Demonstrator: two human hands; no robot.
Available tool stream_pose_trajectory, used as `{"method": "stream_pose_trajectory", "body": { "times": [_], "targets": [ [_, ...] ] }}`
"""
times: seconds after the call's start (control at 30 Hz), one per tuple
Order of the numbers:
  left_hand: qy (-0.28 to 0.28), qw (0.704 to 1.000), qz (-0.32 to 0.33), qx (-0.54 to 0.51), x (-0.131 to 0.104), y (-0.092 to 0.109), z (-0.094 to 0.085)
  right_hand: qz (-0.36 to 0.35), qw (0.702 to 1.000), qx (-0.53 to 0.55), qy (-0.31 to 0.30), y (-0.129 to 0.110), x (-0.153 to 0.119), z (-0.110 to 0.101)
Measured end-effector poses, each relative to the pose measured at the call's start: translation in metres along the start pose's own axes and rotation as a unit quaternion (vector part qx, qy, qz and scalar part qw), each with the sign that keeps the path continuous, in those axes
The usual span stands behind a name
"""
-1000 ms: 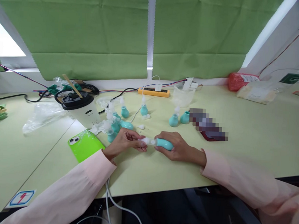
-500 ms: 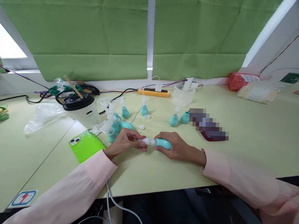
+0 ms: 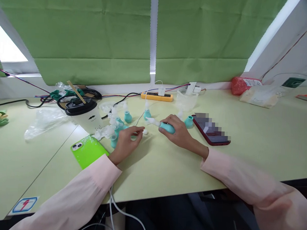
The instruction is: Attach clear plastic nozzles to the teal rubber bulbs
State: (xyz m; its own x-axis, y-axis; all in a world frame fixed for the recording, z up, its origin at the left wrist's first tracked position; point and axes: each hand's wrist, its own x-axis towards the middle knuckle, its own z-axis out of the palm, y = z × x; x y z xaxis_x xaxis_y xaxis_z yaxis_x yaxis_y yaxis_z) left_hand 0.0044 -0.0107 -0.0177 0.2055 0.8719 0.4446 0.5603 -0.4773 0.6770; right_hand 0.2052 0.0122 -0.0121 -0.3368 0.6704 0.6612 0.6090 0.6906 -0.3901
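My right hand (image 3: 176,131) is wrapped round the teal bulb of a nasal aspirator (image 3: 168,128), whose clear white nozzle points left. My left hand (image 3: 128,142) is low over the table, thumb and forefinger curved and slightly apart. By its fingertips lies a small white cap (image 3: 145,131); I see no grip on it. Several more teal aspirators stand behind and beside my left hand, among them one upright aspirator (image 3: 128,116) and another (image 3: 147,114) further right. An open teal bulb (image 3: 189,121) without a nozzle stands beyond my right hand.
A green phone (image 3: 89,152) lies left of my left hand, near a lidded cup (image 3: 86,116). To the right is a dark red phone (image 3: 212,130). At the back are an orange power strip (image 3: 156,96), a clear plastic tub (image 3: 186,100) and a red bag (image 3: 245,85).
My left hand has let go of the aspirator's nozzle and moved left to the small white cap. My right hand has lifted the aspirator away from me, its nozzle now tilted up.
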Motion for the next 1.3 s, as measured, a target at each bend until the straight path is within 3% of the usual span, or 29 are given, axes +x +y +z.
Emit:
{"method": "stream_pose_trajectory", "body": {
  "times": [0.07,0.13,0.27,0.4,0.53,0.73,0.97,1.17,1.23,1.3],
  "targets": [
    [-0.046,0.984,0.062,0.159,0.002,-0.001,0.007,0.006,1.000,0.021,0.004,0.000,0.004,0.004],
    [-0.088,0.950,0.091,0.286,0.006,-0.001,0.015,0.016,0.999,0.042,0.012,-0.001,0.009,0.008],
    [-0.151,0.891,0.115,0.413,0.016,-0.002,0.025,0.052,0.996,0.075,0.008,0.001,0.016,0.017],
    [-0.185,0.879,0.128,0.420,0.022,-0.005,0.025,0.091,0.994,0.056,-0.030,0.012,0.020,0.028],
    [-0.180,0.883,0.121,0.417,0.022,-0.007,0.024,0.102,0.993,0.019,-0.053,0.022,0.019,0.036],
    [-0.138,0.895,0.079,0.417,0.023,-0.003,0.026,0.099,0.994,0.007,-0.045,0.029,0.017,0.039],
    [-0.148,0.898,0.078,0.407,0.023,-0.003,0.026,0.096,0.995,0.008,-0.014,0.029,0.014,0.042],
    [-0.139,0.909,0.085,0.383,0.022,-0.003,0.020,-0.003,0.994,0.016,0.107,0.015,0.009,0.036],
    [-0.135,0.907,0.100,0.386,0.021,0.000,0.016,-0.098,0.988,-0.009,0.118,0.010,0.007,0.032],
    [-0.141,0.894,0.086,0.416,0.020,0.004,0.011,-0.217,0.972,-0.044,0.081,0.006,0.008,0.031]
  ]
}}
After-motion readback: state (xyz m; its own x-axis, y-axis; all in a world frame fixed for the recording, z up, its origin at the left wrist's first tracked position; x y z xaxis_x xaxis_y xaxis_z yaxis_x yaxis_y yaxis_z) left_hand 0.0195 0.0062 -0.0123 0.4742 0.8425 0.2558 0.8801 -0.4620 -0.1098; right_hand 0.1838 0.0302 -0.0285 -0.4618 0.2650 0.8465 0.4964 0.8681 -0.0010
